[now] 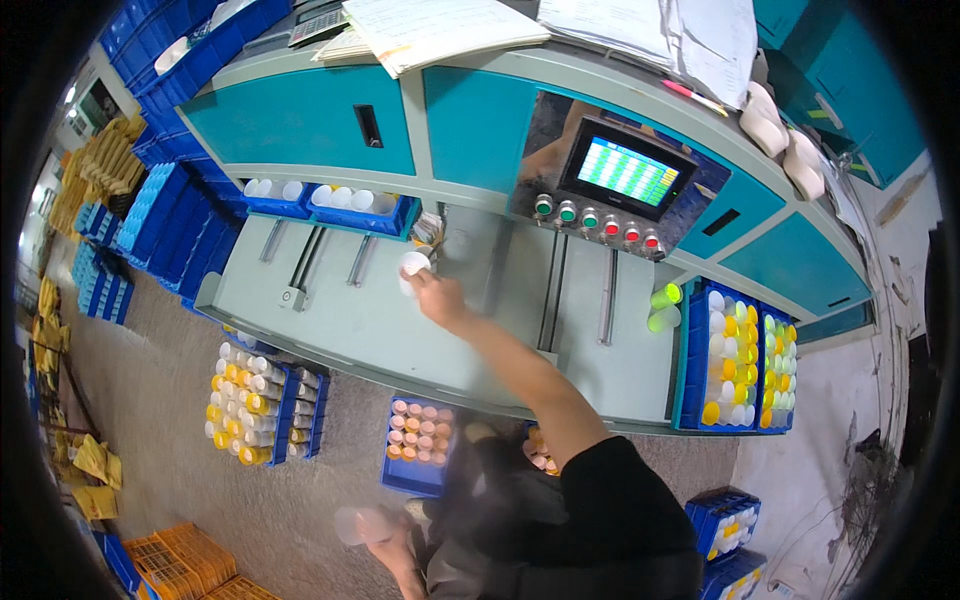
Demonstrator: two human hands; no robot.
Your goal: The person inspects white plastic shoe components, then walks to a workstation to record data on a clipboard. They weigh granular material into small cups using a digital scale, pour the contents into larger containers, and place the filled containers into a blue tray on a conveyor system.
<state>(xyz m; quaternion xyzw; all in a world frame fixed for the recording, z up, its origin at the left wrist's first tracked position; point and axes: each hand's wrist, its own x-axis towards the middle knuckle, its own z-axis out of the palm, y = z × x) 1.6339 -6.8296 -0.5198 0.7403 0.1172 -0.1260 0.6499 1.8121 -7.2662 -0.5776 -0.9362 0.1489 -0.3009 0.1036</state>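
Note:
My right hand (442, 298) reaches over the pale grey worktop (450, 337) of a machine. Its fingers grip a white cup (413, 264) by the side, close to a small stack of papers (429, 227). Low in the view, off the worktop's front edge, my left hand (388, 544) holds a translucent cup (360, 525); both are blurred. Near that hand, a blue crate (412, 480) on the floor carries rows of pinkish and yellow cups (421, 433). Two greenish-lit cups (665, 307) lie at the worktop's right end.
Cup-filled blue crates stand at the worktop's right end (696, 352), at its back left (367, 221) and on the floor at left (279, 420). Rails (555, 292) and a small metal block (292, 298) sit on the worktop. A control panel (630, 171) with buttons overhangs the back.

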